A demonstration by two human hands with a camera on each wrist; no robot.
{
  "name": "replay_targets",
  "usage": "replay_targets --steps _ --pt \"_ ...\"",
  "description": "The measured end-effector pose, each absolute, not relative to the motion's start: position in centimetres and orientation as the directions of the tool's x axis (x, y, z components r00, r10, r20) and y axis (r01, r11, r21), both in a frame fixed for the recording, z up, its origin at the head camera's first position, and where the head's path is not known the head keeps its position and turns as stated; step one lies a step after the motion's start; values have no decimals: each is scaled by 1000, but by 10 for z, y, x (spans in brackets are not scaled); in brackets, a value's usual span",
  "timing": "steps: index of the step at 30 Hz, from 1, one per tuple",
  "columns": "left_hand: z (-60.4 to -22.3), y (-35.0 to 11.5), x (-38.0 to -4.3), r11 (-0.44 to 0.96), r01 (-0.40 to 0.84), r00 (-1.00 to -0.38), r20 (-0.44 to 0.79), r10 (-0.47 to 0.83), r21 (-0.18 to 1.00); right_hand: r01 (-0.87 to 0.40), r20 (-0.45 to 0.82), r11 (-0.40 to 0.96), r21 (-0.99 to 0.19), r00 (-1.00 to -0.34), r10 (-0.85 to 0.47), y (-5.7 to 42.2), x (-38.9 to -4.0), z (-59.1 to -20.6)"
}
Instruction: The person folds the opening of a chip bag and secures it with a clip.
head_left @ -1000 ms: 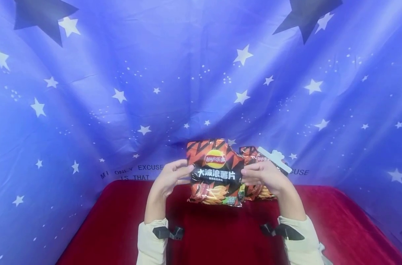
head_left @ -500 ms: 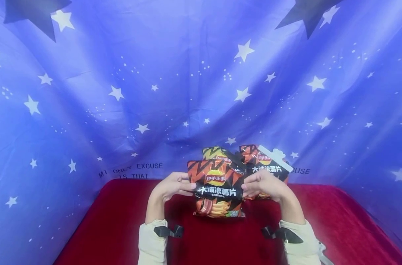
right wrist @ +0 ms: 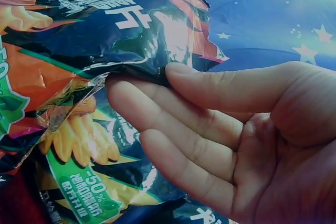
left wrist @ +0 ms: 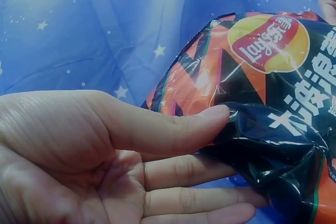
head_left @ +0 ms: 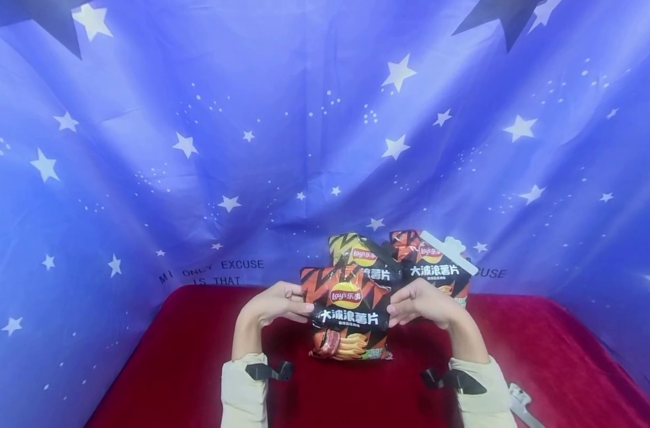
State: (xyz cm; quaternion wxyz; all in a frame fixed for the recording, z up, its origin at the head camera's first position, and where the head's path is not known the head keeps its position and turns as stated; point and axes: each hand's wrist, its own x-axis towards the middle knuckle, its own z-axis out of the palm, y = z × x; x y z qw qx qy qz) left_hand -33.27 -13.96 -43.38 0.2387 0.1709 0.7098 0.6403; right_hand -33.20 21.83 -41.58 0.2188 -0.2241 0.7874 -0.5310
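Note:
Upright between my two hands is an orange and black bag of potato chips (head_left: 348,315) with a Lay's logo. My left hand (head_left: 279,303) pinches its left side, and in the left wrist view the thumb (left wrist: 184,129) presses the crinkled black film with fingers behind. On the opposite side my right hand (head_left: 423,302) pinches the bag's edge between thumb and fingers. Behind stands a yellow and black chip bag (head_left: 343,246), partly covered by the front one. To its right is another orange chip bag (head_left: 434,270), with a white clip (head_left: 450,249) slanting across its upper right corner.
A red cloth (head_left: 528,333) covers the table. Beside my right sleeve lies a pale clip (head_left: 521,401), partly hidden. A blue curtain with stars (head_left: 282,119) hangs behind the table. Each wrist carries a black camera mount (head_left: 268,371).
Both hands have lowered the front orange chip bag, keeping hold of its sides. The yellow bag behind it has come into view. More of the pale clip at lower right shows.

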Motion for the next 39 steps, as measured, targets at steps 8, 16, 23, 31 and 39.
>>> replay_targets --steps 8,16,23,31,39 --pt "-440 -142 -339 120 -68 -813 -125 569 990 -87 -132 338 -937 -809 -573 217 -337 -422" --pt "-437 -140 -338 124 -62 -820 -122 560 990 -94 -123 328 -940 -803 -583 217 -338 -424" --pt "-431 -136 -336 146 -11 -918 -68 390 989 -87 -120 336 -938 -828 -548 218 -336 -422" --pt "-411 -113 -327 93 276 -961 272 53 957 -113 -74 378 -919 -892 -446 220 -336 -421" --pt "-402 -67 -319 334 460 -882 467 65 823 -138 -48 383 -913 -899 -436 218 -335 -420"
